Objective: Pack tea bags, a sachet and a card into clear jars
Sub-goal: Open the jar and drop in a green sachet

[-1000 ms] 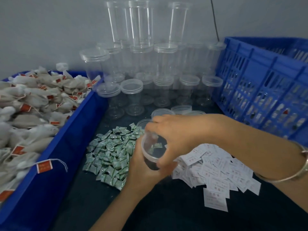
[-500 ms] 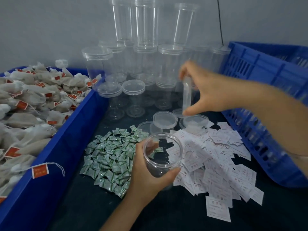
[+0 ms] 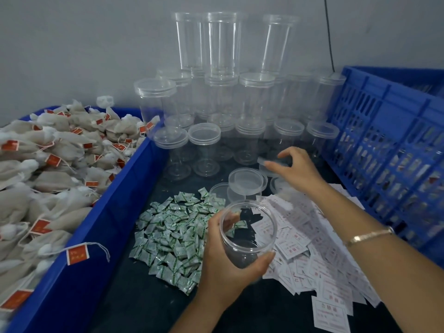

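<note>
My left hand (image 3: pixel 225 265) grips an open, empty clear jar (image 3: pixel 248 234) above the dark table, between the sachets and the cards. My right hand (image 3: pixel 296 168) pinches a clear lid (image 3: pixel 272 165) by its edge, low over other loose lids (image 3: pixel 247 181) behind the jar. Green-and-white sachets (image 3: pixel 175 239) lie heaped left of the jar. White printed cards (image 3: pixel 319 260) spread to its right. Tea bags (image 3: pixel 55 164) with red tags fill the blue bin (image 3: pixel 101 227) on the left.
Stacked clear jars (image 3: pixel 223 97) with lids stand against the back wall. A tall blue slotted crate (image 3: pixel 389 145) borders the right side. A black cable (image 3: pixel 329 32) hangs down the wall.
My right hand took the lid off the jar, lifted it back and to the right, and has now lowered it toward the loose lids. My left hand kept hold of the jar.
</note>
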`<action>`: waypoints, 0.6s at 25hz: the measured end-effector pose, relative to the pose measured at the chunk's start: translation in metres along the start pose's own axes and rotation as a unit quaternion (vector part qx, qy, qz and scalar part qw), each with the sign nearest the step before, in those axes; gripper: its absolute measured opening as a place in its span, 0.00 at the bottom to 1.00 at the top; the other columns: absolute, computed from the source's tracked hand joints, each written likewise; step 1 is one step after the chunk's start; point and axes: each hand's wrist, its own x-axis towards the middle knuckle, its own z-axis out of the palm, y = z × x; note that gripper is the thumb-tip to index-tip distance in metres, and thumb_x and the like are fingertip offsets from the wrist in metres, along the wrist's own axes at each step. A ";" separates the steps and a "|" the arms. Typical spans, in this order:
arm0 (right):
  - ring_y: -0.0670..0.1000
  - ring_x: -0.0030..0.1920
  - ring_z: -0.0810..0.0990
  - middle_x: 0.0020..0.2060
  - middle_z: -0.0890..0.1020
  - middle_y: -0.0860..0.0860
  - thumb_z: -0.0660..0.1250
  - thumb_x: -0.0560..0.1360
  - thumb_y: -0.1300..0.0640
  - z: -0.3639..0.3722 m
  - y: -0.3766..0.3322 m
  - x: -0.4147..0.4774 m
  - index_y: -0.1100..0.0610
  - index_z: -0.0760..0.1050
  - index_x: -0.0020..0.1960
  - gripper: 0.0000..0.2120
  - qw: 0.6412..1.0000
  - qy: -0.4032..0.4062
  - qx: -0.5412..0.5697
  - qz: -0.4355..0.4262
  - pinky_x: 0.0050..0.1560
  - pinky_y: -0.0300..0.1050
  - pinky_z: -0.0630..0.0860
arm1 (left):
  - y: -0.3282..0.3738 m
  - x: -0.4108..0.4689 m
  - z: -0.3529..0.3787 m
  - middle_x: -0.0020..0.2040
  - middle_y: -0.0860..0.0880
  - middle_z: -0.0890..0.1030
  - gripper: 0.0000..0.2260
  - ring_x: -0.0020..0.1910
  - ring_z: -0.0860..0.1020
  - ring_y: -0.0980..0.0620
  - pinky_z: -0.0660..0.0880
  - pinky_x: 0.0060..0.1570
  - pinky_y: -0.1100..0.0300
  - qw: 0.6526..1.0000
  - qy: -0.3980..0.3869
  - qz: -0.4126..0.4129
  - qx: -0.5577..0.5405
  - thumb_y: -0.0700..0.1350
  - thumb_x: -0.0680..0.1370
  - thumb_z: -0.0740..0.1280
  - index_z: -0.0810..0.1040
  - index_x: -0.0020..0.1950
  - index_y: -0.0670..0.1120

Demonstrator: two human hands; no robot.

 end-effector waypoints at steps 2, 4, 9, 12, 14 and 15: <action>0.40 0.60 0.76 0.60 0.77 0.38 0.68 0.72 0.33 -0.002 -0.003 -0.039 0.46 0.76 0.56 0.21 0.991 -0.022 0.129 -0.027 0.57 0.42 0.70 | 0.004 -0.001 -0.003 0.62 0.57 0.74 0.37 0.66 0.72 0.55 0.69 0.63 0.67 1.000 -0.016 -0.018 0.003 0.62 0.61 0.78 0.65 0.65 0.62; 0.29 0.57 0.76 0.55 0.78 0.28 0.64 0.64 0.22 0.001 -0.001 -0.089 0.39 0.75 0.57 0.29 0.969 -0.076 0.227 -0.061 0.54 0.34 0.74 | 0.012 -0.002 -0.011 0.66 0.61 0.69 0.43 0.68 0.68 0.61 0.68 0.66 0.65 0.996 -0.056 -0.067 0.004 0.69 0.55 0.77 0.61 0.66 0.69; 0.31 0.67 0.70 0.66 0.69 0.26 0.80 0.56 0.31 0.036 0.027 -0.166 0.30 0.60 0.70 0.47 0.928 -0.189 0.303 -0.104 0.65 0.29 0.70 | 0.057 0.013 -0.046 0.75 0.69 0.50 0.63 0.73 0.52 0.69 0.56 0.69 0.65 0.991 -0.083 -0.088 0.050 0.80 0.47 0.66 0.40 0.75 0.65; 0.34 0.67 0.71 0.64 0.72 0.29 0.85 0.61 0.50 0.064 0.020 -0.175 0.33 0.56 0.72 0.51 0.906 -0.202 0.357 -0.105 0.59 0.25 0.70 | 0.090 0.040 -0.072 0.70 0.70 0.55 0.47 0.65 0.53 0.81 0.57 0.61 0.75 0.989 -0.062 -0.026 0.132 0.78 0.60 0.64 0.52 0.73 0.62; 0.34 0.63 0.74 0.59 0.75 0.30 0.83 0.62 0.58 0.080 0.013 -0.173 0.37 0.57 0.72 0.50 0.913 -0.168 0.359 -0.094 0.56 0.24 0.71 | 0.101 0.068 -0.095 0.64 0.67 0.62 0.34 0.61 0.60 0.79 0.61 0.58 0.74 0.980 -0.051 0.001 0.192 0.71 0.69 0.63 0.59 0.70 0.59; 0.33 0.62 0.75 0.57 0.76 0.29 0.83 0.62 0.57 0.085 0.008 -0.171 0.38 0.58 0.71 0.48 0.917 -0.154 0.355 -0.096 0.54 0.24 0.72 | 0.102 0.086 -0.108 0.62 0.63 0.65 0.28 0.61 0.65 0.73 0.62 0.59 0.72 0.974 -0.030 0.015 0.225 0.64 0.73 0.64 0.63 0.68 0.55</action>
